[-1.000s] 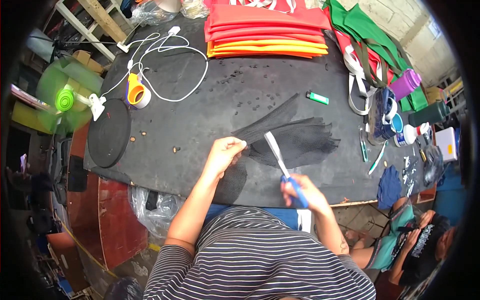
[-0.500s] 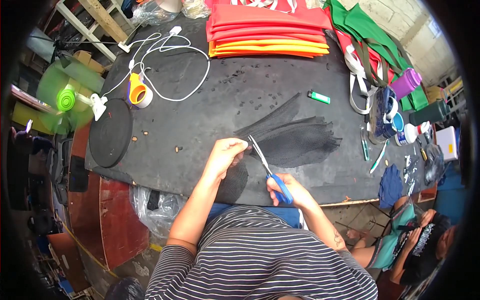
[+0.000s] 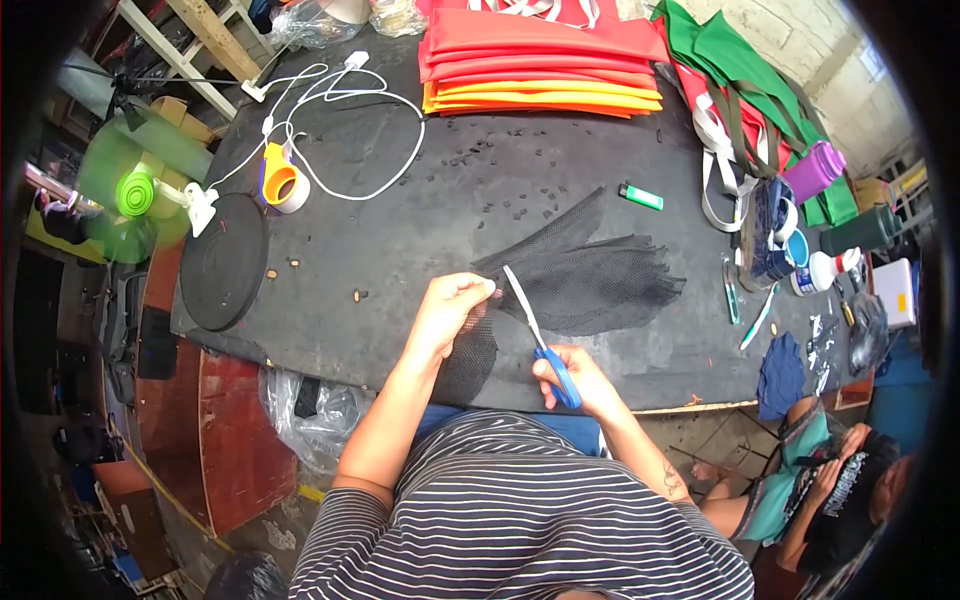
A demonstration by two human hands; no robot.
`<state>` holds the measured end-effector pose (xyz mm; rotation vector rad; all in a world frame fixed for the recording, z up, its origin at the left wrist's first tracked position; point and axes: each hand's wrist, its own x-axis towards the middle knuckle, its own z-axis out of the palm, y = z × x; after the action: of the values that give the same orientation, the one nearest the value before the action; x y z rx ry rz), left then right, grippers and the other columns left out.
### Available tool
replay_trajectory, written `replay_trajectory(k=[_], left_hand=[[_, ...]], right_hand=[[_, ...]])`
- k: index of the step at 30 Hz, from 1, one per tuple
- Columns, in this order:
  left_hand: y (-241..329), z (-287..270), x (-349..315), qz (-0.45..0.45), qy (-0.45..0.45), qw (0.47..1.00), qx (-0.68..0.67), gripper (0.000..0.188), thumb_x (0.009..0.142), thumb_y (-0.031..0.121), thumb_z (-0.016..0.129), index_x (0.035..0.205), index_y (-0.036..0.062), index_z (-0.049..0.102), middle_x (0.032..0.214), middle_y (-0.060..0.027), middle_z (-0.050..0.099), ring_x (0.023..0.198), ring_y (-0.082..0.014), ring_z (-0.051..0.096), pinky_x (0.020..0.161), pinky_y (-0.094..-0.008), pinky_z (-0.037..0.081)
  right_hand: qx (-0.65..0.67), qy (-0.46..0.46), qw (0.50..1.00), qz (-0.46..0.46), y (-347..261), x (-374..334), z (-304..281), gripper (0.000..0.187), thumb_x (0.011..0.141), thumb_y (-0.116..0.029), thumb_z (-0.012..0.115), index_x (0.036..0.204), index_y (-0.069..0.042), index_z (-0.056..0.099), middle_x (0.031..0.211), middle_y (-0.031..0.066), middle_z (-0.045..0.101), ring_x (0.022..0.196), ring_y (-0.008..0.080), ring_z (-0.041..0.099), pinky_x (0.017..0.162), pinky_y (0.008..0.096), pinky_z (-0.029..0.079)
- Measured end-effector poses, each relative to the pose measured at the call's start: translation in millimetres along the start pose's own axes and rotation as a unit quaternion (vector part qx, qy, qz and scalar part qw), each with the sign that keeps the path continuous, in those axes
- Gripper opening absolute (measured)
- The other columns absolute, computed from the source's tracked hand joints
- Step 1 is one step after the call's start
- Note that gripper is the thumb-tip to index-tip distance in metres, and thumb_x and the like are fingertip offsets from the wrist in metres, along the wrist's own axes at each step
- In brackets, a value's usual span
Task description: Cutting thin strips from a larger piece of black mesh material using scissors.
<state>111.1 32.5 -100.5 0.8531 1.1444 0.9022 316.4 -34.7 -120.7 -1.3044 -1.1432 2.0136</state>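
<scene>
Black mesh fabric [image 3: 590,285] lies fanned out on the dark table, and one part of it hangs down below my left hand [image 3: 452,308]. That hand is closed, its thumb and fingertips pinching the gathered middle of the mesh. My right hand [image 3: 578,378] grips the blue handles of a pair of scissors [image 3: 530,318]. The blades point up and to the left, close together, their tips just right of my left fingertips and over the mesh. Whether the blades touch the mesh I cannot tell.
Folded red and orange fabric [image 3: 540,62] is stacked at the back. A green lighter [image 3: 641,196], small black scraps, a tape dispenser [image 3: 284,182], a white cable [image 3: 420,135] and a round black disc [image 3: 225,262] lie around. A spinning green fan [image 3: 135,193] stands left. Another person [image 3: 850,490] sits at lower right.
The scissor blades have come together and shifted slightly toward the mesh's right side. My left hand keeps its pinch in nearly the same place.
</scene>
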Motion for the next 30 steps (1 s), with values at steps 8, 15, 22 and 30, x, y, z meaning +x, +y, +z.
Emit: replay_trajectory(k=[8, 15, 22, 30], left_hand=[[3.1, 5.0, -4.3, 0.015, 0.018, 0.999, 0.024, 0.016, 0.082, 0.016, 0.057, 0.081, 0.0016, 0.063, 0.053, 0.0047, 0.046, 0.042, -0.0021, 0.034, 0.038, -0.0184, 0.022], [3.7, 1.1, -4.5, 0.014, 0.009, 0.999, 0.034, 0.013, 0.079, 0.014, 0.06, 0.081, 0.0012, 0.064, 0.057, 0.0014, 0.052, 0.045, -0.0034, 0.042, 0.04, -0.0173, 0.029], [8.9, 2.4, -10.4, 0.022, 0.001, 1.0, 0.016, 0.011, 0.079, 0.012, 0.06, 0.082, 0.002, 0.064, 0.057, 0.002, 0.053, 0.046, -0.0034, 0.043, 0.041, -0.0171, 0.029], [12.9, 47.7, -15.6, 0.156, -0.081, 0.984, 0.009, 0.018, 0.078, 0.009, 0.064, 0.092, 0.0034, 0.055, 0.072, 0.0032, 0.052, 0.066, -0.0032, 0.048, 0.06, -0.0171, 0.039]], right_hand=[[-0.017, -0.038, 0.999, -0.006, -9.7, -1.9, 2.5, 0.033, 0.082, -0.036, 0.059, 0.074, -0.005, 0.051, 0.056, -0.0009, 0.05, 0.045, 0.0058, 0.05, 0.042, 0.0186, 0.038], [0.01, -0.014, 1.0, 0.022, -10.6, -2.6, 1.8, 0.029, 0.079, -0.031, 0.064, 0.075, -0.004, 0.054, 0.053, -0.0015, 0.05, 0.04, 0.0059, 0.048, 0.038, 0.0184, 0.037], [-0.013, 0.035, 0.999, -0.038, -21.3, -5.8, 1.8, 0.023, 0.077, -0.023, 0.067, 0.074, -0.003, 0.056, 0.051, -0.0016, 0.05, 0.037, 0.0057, 0.047, 0.037, 0.0183, 0.036], [0.073, 0.139, 0.954, -0.254, -70.3, 5.0, 7.9, 0.023, 0.067, -0.001, 0.068, 0.079, -0.005, 0.049, 0.072, 0.0043, 0.058, 0.067, 0.0108, 0.057, 0.061, 0.0235, 0.046]])
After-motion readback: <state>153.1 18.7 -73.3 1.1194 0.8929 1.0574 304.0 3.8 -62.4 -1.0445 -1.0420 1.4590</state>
